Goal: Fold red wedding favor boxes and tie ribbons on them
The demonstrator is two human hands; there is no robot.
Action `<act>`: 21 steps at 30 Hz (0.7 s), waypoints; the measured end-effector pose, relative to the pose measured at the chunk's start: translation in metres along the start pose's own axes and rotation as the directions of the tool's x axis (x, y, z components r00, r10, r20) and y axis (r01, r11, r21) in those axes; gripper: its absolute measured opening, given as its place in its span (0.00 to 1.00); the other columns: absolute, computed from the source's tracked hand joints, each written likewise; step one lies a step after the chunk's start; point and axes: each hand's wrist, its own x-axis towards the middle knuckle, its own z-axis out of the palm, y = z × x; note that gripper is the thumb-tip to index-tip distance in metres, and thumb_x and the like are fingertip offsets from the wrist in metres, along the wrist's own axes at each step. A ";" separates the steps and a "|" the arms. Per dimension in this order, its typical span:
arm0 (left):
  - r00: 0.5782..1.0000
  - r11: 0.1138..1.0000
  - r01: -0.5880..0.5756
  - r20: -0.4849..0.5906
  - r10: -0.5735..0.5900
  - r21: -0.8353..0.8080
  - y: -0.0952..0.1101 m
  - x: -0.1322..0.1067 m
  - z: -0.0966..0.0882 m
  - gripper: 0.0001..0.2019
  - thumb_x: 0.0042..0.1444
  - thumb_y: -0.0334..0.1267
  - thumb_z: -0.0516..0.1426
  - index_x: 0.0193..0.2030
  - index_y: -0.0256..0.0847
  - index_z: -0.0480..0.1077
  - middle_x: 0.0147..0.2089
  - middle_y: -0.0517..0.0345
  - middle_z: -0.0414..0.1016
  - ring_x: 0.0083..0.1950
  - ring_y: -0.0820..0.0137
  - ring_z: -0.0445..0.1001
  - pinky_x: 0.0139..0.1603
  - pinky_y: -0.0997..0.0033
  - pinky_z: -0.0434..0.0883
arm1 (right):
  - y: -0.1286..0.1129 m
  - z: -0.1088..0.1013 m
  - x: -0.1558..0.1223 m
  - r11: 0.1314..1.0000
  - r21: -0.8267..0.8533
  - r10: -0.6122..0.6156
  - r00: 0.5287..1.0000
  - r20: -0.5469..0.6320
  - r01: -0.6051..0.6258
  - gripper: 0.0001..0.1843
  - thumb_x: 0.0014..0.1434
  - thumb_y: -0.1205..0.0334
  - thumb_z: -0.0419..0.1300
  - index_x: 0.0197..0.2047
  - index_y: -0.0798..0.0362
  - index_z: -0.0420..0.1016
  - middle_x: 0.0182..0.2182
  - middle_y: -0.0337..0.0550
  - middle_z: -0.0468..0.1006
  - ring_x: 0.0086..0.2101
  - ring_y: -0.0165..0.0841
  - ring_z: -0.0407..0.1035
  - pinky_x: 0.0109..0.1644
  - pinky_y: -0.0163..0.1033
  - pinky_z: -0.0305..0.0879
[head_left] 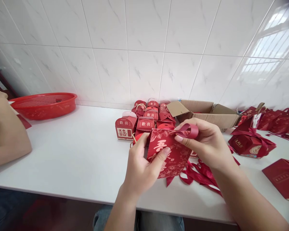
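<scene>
My left hand [141, 165] grips a red gift box [173, 154] with a gold character and flower print, thumb pressed on its front. My right hand [205, 141] pinches a loop of red ribbon [189, 130] at the box's top edge. Both hands hold the box just above the white table [74, 150], near its front edge. More loose red ribbon [202, 175] lies on the table under my right wrist.
Several small red boxes [144, 120] stand grouped behind my hands, beside an open cardboard carton [207, 112]. Ribboned red boxes [249, 142] and flat ones [283, 176] lie at right. A red plastic basket [44, 104] sits far left. Another person's arm [7, 134] rests at the left edge.
</scene>
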 end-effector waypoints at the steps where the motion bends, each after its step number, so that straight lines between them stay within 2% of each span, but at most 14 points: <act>1: 1.000 1.000 -0.003 -0.001 0.003 0.000 0.000 0.000 0.000 0.09 0.57 0.40 0.61 0.44 0.43 0.71 0.41 0.57 0.79 0.40 0.65 0.78 0.46 0.65 0.74 | 0.000 0.000 0.000 1.000 -0.015 -0.011 1.000 -0.013 0.011 0.03 0.55 0.69 0.66 0.33 0.53 0.76 0.30 0.39 0.78 0.29 0.28 0.72 0.31 0.30 0.71; 4: 1.000 1.000 0.001 -0.005 -0.001 -0.008 0.000 0.000 0.000 0.08 0.57 0.39 0.61 0.43 0.44 0.71 0.40 0.57 0.79 0.40 0.66 0.78 0.44 0.66 0.74 | 0.001 0.000 -0.001 0.999 -0.038 -0.034 0.999 -0.020 0.033 0.05 0.55 0.72 0.65 0.34 0.52 0.77 0.30 0.39 0.78 0.30 0.28 0.72 0.31 0.30 0.70; 9: 0.999 0.999 0.037 0.003 -0.037 -0.033 -0.001 -0.002 0.001 0.08 0.58 0.40 0.61 0.43 0.44 0.71 0.40 0.58 0.79 0.40 0.66 0.78 0.45 0.66 0.75 | 0.000 0.002 -0.001 0.997 -0.029 -0.071 0.997 0.039 0.072 0.04 0.57 0.71 0.64 0.35 0.52 0.75 0.32 0.39 0.78 0.32 0.29 0.73 0.35 0.32 0.72; 11: 1.000 0.998 0.029 0.002 -0.028 -0.048 -0.002 -0.002 0.002 0.11 0.57 0.40 0.62 0.46 0.45 0.70 0.43 0.57 0.78 0.43 0.65 0.78 0.46 0.66 0.75 | -0.003 0.001 -0.002 0.992 -0.054 -0.112 0.993 0.043 0.114 0.04 0.57 0.71 0.64 0.35 0.52 0.76 0.31 0.38 0.79 0.33 0.29 0.74 0.36 0.32 0.72; 13: 0.999 0.998 -0.021 -0.037 0.019 -0.054 -0.003 -0.003 0.003 0.21 0.56 0.39 0.63 0.56 0.48 0.65 0.53 0.53 0.74 0.53 0.62 0.75 0.52 0.63 0.74 | -0.009 -0.004 -0.001 0.987 -0.092 -0.133 0.991 -0.021 0.130 0.04 0.57 0.70 0.65 0.34 0.52 0.77 0.31 0.38 0.79 0.32 0.30 0.74 0.35 0.33 0.73; 15: 0.989 0.992 -0.101 -0.118 0.093 -0.069 -0.003 -0.002 0.003 0.31 0.54 0.40 0.64 0.64 0.51 0.58 0.63 0.50 0.66 0.64 0.59 0.67 0.60 0.59 0.70 | -0.016 -0.018 -0.001 0.979 -0.146 -0.172 0.965 -0.200 0.144 0.04 0.56 0.69 0.67 0.35 0.50 0.78 0.32 0.38 0.80 0.31 0.31 0.75 0.33 0.35 0.74; 16: 0.978 0.986 -0.140 -0.165 0.125 -0.085 -0.002 -0.001 0.002 0.33 0.54 0.41 0.64 0.65 0.52 0.57 0.65 0.50 0.64 0.67 0.59 0.63 0.63 0.58 0.67 | -0.020 -0.029 0.000 0.966 -0.186 -0.231 0.916 -0.328 0.177 0.06 0.55 0.68 0.67 0.37 0.49 0.79 0.33 0.38 0.80 0.32 0.32 0.75 0.34 0.37 0.75; 17: 0.967 0.979 -0.171 -0.211 0.145 -0.109 -0.002 0.000 0.001 0.32 0.54 0.42 0.64 0.65 0.52 0.58 0.65 0.50 0.65 0.68 0.59 0.62 0.64 0.57 0.66 | -0.023 -0.041 0.000 0.945 -0.245 -0.309 0.838 -0.450 0.217 0.08 0.54 0.68 0.68 0.38 0.48 0.80 0.34 0.39 0.80 0.33 0.34 0.76 0.37 0.40 0.76; 18: 0.954 0.972 -0.193 -0.259 0.153 -0.135 -0.001 0.001 -0.001 0.30 0.54 0.42 0.64 0.63 0.51 0.61 0.63 0.50 0.67 0.67 0.59 0.63 0.63 0.57 0.67 | -0.026 -0.055 0.000 0.911 -0.323 -0.399 0.738 -0.544 0.256 0.10 0.54 0.67 0.69 0.40 0.47 0.80 0.36 0.39 0.80 0.36 0.36 0.76 0.40 0.43 0.76; 19: 0.939 0.965 -0.209 -0.309 0.152 -0.160 0.000 0.003 -0.002 0.29 0.52 0.42 0.65 0.61 0.50 0.64 0.60 0.50 0.70 0.65 0.58 0.65 0.61 0.57 0.68 | -0.029 -0.071 0.000 0.865 -0.410 -0.494 0.625 -0.604 0.288 0.11 0.54 0.67 0.69 0.41 0.46 0.81 0.37 0.39 0.80 0.39 0.38 0.76 0.44 0.46 0.75; 21: 0.912 0.956 -0.218 -0.391 0.128 -0.194 0.001 0.006 -0.003 0.26 0.48 0.39 0.67 0.55 0.46 0.69 0.55 0.49 0.73 0.60 0.57 0.70 0.55 0.58 0.72 | -0.031 -0.104 0.001 0.764 -0.574 -0.642 0.436 -0.630 0.295 0.08 0.53 0.64 0.70 0.38 0.45 0.81 0.36 0.39 0.79 0.42 0.42 0.75 0.48 0.48 0.73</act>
